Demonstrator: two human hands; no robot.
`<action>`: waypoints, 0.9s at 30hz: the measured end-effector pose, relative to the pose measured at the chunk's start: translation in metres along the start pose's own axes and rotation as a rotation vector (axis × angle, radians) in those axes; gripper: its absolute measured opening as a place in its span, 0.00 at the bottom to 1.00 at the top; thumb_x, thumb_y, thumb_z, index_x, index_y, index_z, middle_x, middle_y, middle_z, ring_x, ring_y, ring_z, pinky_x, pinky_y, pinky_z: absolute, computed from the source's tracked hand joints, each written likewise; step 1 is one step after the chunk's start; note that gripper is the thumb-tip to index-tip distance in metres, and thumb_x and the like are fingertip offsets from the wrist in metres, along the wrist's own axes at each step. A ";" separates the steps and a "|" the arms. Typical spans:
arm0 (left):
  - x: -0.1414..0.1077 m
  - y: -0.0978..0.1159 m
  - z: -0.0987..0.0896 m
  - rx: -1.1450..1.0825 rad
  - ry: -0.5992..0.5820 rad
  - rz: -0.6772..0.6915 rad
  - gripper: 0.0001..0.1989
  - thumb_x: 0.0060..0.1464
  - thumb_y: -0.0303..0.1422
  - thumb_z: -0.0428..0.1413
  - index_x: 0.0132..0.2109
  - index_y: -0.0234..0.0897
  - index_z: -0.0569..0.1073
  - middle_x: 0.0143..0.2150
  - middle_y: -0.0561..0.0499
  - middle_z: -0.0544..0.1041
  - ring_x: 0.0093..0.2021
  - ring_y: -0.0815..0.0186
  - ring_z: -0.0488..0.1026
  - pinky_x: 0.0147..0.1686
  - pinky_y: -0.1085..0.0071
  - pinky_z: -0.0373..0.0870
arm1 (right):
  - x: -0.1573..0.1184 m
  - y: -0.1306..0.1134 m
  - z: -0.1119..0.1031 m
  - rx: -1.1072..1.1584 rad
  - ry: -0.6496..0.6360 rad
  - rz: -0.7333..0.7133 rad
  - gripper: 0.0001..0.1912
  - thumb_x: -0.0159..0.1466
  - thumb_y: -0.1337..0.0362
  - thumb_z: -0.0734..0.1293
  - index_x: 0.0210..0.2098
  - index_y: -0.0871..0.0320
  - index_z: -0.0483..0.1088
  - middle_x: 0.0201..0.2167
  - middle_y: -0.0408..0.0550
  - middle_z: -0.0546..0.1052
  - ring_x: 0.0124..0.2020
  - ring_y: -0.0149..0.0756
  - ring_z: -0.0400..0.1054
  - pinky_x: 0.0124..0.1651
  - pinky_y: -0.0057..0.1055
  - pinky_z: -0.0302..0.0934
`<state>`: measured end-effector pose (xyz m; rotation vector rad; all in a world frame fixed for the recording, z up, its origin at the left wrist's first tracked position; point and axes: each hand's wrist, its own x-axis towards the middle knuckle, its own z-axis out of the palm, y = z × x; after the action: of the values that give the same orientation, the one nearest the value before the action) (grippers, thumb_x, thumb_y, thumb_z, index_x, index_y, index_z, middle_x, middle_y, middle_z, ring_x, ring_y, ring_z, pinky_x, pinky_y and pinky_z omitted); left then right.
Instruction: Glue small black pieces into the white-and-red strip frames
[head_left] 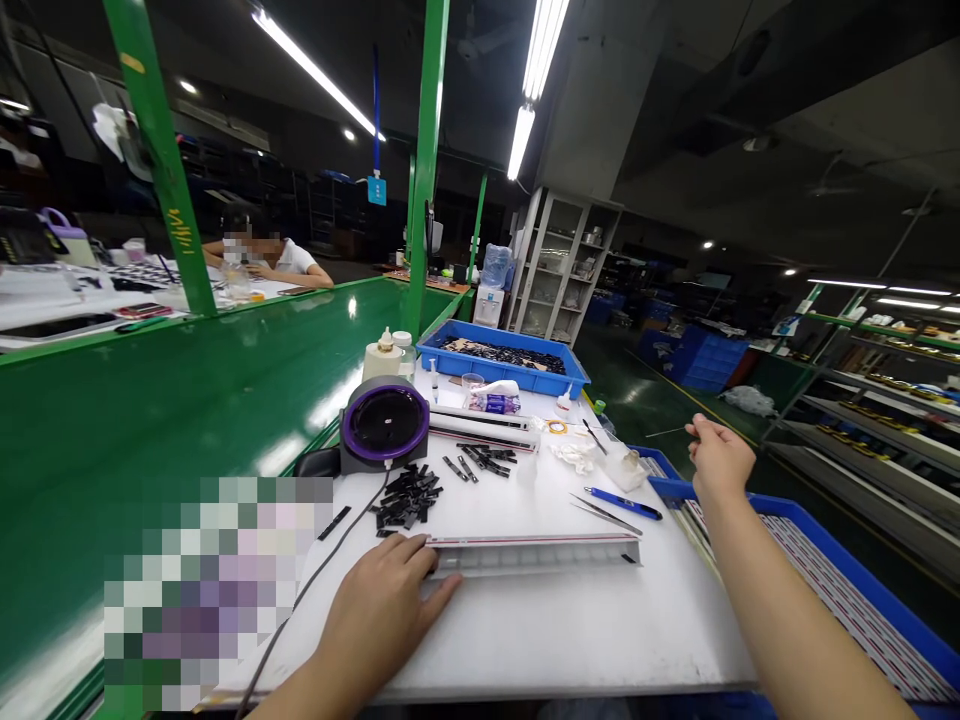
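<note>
On the white tabletop lies a long pale channel-shaped strip (540, 556) with a thin red line along its far edge. My left hand (382, 598) grips its left end, thumb on the near side and fingers over the far side. A small dark bit sits at the strip's right end. My right hand (718, 458) is raised to the right, above the edge of a blue bin, fingers curled into a pinch. Whether anything is between those fingertips is too small to tell. Tweezers (607, 514) and a blue pen-like tool (624, 502) rest beyond the strip.
Small black pieces (409, 497) are heaped behind my left hand, near a purple-rimmed round fan (386, 422) and its cable. Striped strips fill the blue bin (862, 560) at right. Farther back stands a blue tray (499, 372). A person (289, 258) sits across the green conveyor (187, 400).
</note>
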<state>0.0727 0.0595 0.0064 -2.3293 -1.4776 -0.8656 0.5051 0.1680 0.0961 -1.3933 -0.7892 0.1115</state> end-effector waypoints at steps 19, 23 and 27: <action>-0.001 0.009 -0.006 -0.046 -0.121 -0.063 0.12 0.55 0.42 0.57 0.32 0.38 0.74 0.35 0.46 0.77 0.39 0.56 0.73 0.39 0.60 0.71 | -0.286 -0.069 0.047 0.332 -0.608 0.274 0.17 0.57 0.51 0.71 0.32 0.60 0.74 0.25 0.46 0.77 0.19 0.28 0.59 0.22 0.27 0.56; -0.002 0.007 -0.005 -0.053 -0.154 -0.075 0.13 0.56 0.42 0.56 0.33 0.37 0.75 0.35 0.45 0.77 0.40 0.56 0.73 0.40 0.59 0.71 | -0.301 -0.073 0.050 0.273 -0.659 0.177 0.15 0.60 0.52 0.69 0.32 0.60 0.74 0.25 0.47 0.77 0.24 0.34 0.67 0.27 0.30 0.62; -0.003 0.005 -0.002 -0.063 -0.161 -0.085 0.13 0.55 0.42 0.56 0.33 0.37 0.75 0.36 0.46 0.77 0.40 0.55 0.72 0.40 0.58 0.71 | -0.304 -0.071 0.051 0.263 -0.692 0.121 0.13 0.61 0.55 0.68 0.32 0.60 0.74 0.26 0.47 0.77 0.28 0.35 0.70 0.32 0.30 0.65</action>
<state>0.0754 0.0538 0.0070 -2.4483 -1.6475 -0.7709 0.2240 0.0396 0.0288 -1.1473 -1.2043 0.7956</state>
